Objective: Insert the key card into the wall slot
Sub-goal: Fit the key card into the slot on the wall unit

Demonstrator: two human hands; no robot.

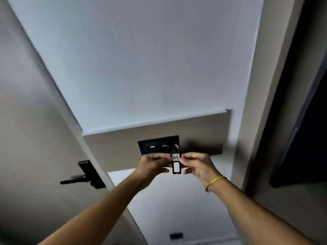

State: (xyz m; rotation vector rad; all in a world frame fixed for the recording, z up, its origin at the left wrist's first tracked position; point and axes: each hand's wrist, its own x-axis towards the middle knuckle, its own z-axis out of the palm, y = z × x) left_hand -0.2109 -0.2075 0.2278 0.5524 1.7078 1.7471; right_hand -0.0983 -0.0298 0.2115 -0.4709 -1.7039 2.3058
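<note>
A black key card fob [176, 160] with a white label reading 407 and a metal ring on top is held upright between both hands. My left hand [152, 165] pinches its left edge and my right hand [198, 165] pinches its right edge. Just behind and above the fob, a black wall panel [155, 145] sits on a brown wall strip; it shows two small openings. The fob's top overlaps the panel's right end in the view. I cannot tell whether the fob touches the panel.
A door with a black lever handle [83, 177] stands at the left. A pale wall rises above the brown strip [113, 149]. A dark curtain or panel [300, 138] hangs at the right. A small dark socket [176, 236] sits low on the wall.
</note>
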